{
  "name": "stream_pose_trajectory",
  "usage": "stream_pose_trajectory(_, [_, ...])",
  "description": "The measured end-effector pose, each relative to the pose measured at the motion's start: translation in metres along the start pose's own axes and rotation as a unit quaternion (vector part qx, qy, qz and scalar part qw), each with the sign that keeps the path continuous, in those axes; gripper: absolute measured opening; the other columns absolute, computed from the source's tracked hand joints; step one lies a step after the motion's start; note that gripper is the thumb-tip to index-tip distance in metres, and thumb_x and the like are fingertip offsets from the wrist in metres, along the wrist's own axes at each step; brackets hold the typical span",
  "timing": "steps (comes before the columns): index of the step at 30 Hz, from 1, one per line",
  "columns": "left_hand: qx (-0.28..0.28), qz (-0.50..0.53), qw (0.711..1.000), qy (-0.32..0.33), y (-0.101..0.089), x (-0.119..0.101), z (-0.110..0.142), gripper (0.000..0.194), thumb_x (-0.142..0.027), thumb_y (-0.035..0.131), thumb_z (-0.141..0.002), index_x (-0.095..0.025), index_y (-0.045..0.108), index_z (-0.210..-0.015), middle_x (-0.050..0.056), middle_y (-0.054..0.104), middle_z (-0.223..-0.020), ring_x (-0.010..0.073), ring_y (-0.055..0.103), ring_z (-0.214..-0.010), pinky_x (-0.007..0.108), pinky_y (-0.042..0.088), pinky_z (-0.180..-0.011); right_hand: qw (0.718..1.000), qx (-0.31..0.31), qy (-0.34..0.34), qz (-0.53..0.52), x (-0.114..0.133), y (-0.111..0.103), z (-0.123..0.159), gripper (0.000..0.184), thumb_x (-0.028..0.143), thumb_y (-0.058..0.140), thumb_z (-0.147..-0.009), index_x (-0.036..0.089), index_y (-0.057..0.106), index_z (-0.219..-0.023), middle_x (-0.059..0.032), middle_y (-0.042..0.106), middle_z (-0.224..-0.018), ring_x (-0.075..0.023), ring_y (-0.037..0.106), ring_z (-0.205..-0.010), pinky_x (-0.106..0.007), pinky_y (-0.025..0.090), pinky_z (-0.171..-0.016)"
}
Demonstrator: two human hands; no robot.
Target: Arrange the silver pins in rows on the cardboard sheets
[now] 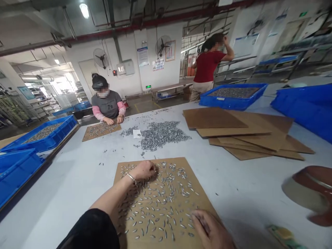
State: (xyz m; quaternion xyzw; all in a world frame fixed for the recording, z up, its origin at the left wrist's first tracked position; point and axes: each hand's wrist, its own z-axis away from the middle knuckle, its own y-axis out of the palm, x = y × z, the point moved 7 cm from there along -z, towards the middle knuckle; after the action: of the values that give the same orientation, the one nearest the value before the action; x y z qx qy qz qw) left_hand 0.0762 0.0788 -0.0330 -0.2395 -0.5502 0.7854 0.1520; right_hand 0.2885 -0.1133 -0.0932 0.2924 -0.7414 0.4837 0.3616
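A brown cardboard sheet [181,166] lies on the white table in front of me, strewn with several small silvery metal parts [166,200]. My left hand [144,170], a bracelet at its wrist, rests curled at the sheet's far edge with its fingers down among the parts. My right hand [211,230] lies on the sheet's near right corner, fingers bent and touching parts. What either hand holds is hidden.
A heap of the same metal parts [162,133] lies mid-table. Stacked cardboard sheets [249,133] lie to the right. Blue bins [41,136] [233,93] [306,107] line the edges. A seated person [107,103] works at another sheet [101,130]; another person [209,65] stands behind.
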Motion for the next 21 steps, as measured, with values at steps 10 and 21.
stream_pose_trajectory(10, [0.056,-0.012,0.998,0.007,-0.005,-0.007,0.008,0.014,-0.017,0.066,-0.087,-0.019,0.079,-0.093,0.006,0.078,-0.092,0.0209,0.071,-0.088,0.026,0.055,-0.077,0.997,-0.031,0.069,-0.005,-0.012,0.002,0.014,0.028,0.051,0.058,-0.085,0.027,0.073,-0.089,-0.0067,0.080,-0.089,-0.0248,0.074,-0.079,-0.034,0.061,-0.077])
stream_pose_trajectory(21, [0.055,-0.097,0.993,-0.036,0.000,-0.017,0.019,0.024,-0.011,0.057,-0.085,-0.011,0.079,-0.094,0.020,0.078,-0.097,0.0310,0.074,-0.093,0.035,0.056,-0.079,0.996,-0.081,0.028,-0.004,-0.014,0.011,0.019,0.033,0.054,0.052,-0.092,0.028,0.070,-0.090,-0.0076,0.078,-0.092,-0.0248,0.073,-0.083,-0.035,0.058,-0.078])
